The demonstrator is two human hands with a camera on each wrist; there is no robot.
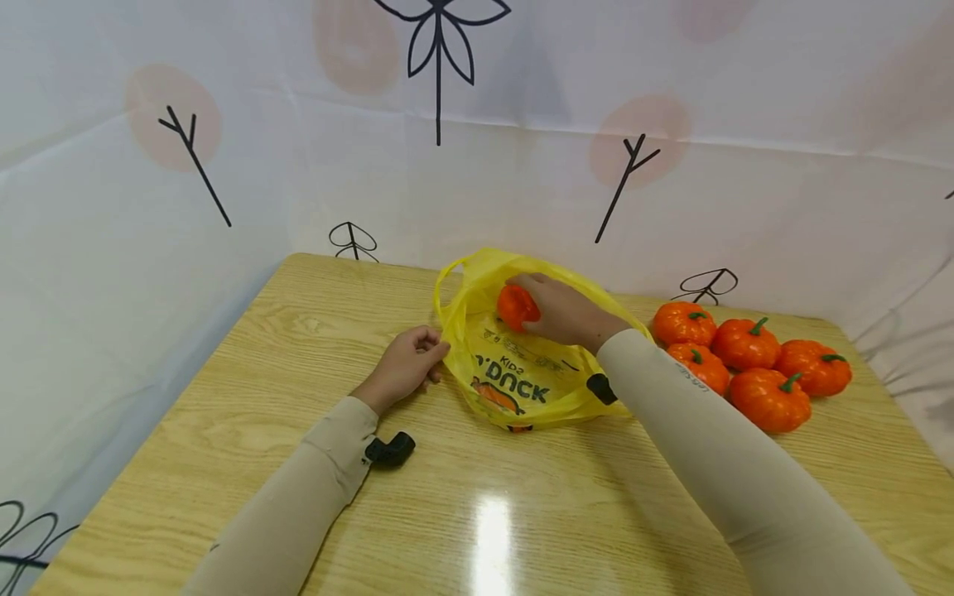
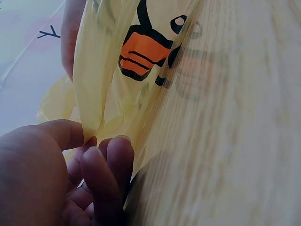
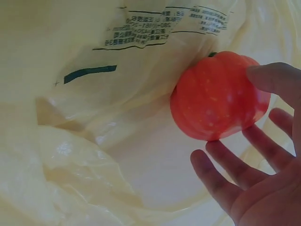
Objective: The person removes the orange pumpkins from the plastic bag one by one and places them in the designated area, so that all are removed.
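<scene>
A yellow plastic bag (image 1: 514, 356) lies on the table with its mouth wide and a printed duck on its side. At the bag's left edge my left hand (image 1: 406, 364) pinches the thin plastic between thumb and fingers; the left wrist view shows the bag's rim (image 2: 91, 108) in that pinch. My right hand (image 1: 555, 308) reaches inside the bag and holds a small orange-red pumpkin (image 1: 517, 308). In the right wrist view the thumb lies on one side of the pumpkin (image 3: 218, 96) and fingertips meet its other side, while the index finger is spread away.
Several orange pumpkins with green stems (image 1: 748, 343) sit together on the right of the wooden table (image 1: 298, 331), beside my right forearm. A white cloth with printed plants (image 1: 514, 190) hangs behind the table. One bag handle loop (image 1: 445, 285) stands up at the left.
</scene>
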